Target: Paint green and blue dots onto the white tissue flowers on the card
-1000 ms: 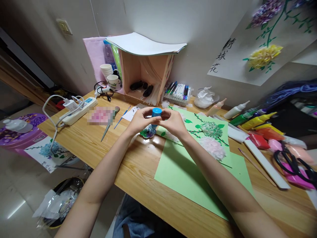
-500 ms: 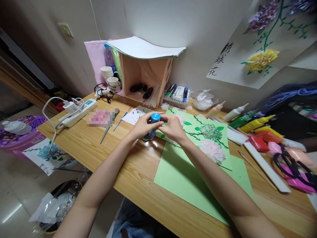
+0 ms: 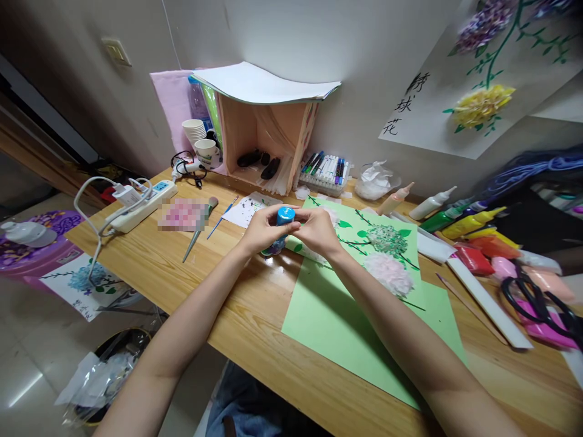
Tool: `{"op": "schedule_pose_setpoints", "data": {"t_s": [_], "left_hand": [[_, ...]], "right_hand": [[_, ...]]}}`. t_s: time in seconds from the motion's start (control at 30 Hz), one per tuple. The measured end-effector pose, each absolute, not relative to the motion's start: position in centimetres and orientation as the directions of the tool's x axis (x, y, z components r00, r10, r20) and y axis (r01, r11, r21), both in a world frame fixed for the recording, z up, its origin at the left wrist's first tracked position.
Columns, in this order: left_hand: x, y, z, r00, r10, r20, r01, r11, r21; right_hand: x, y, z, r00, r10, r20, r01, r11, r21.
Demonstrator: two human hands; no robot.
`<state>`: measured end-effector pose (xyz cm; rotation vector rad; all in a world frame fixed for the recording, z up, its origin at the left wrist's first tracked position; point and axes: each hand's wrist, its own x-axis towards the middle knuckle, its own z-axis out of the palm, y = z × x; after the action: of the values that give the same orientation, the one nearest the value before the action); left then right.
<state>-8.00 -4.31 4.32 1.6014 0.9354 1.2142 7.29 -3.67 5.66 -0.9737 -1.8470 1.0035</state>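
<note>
A small bottle with a shiny blue cap [image 3: 286, 214] stands upright on the wooden desk, its lower part dark and glossy. My left hand [image 3: 264, 230] is wrapped round its side, the thumb lying across the front. From the other side my right hand [image 3: 317, 229] closes on the same bottle near the cap, its fingers partly hidden behind. The two thumb tips meet in front of it. Just right of the hands lies a green sheet [image 3: 337, 328]. A card with pink and green-white paper flowers [image 3: 389, 273] and painted branches rests on that sheet.
Left on the desk are a brush [image 3: 195, 237], a thin blue brush [image 3: 222, 217] and a power strip [image 3: 143, 206]. Behind stand an open pink box [image 3: 255, 127] and a case of markers [image 3: 324, 176]. Glue bottles [image 3: 473, 221], a white strip [image 3: 489, 303] and scissors [image 3: 535, 303] lie right.
Both hands stay around the bottle in nearly the same place. The view has shifted very slightly.
</note>
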Motion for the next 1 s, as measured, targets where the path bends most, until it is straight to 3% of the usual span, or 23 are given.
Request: {"op": "schedule_pose_setpoints", "data": {"t_s": [0.57,1.0], "left_hand": [[-8.0,-4.2,3.8,0.198,0.912,0.361,0.113,-0.387,0.915],[-8.0,-4.3,3.9,0.185,0.926,0.328,0.104,-0.351,0.931]], "right_hand": [[7.1,-3.3,4.8,-0.360,0.882,0.303,0.165,0.380,-0.910],[6.9,-3.3,4.6,-0.356,0.886,0.296,0.144,0.365,-0.920]]}}
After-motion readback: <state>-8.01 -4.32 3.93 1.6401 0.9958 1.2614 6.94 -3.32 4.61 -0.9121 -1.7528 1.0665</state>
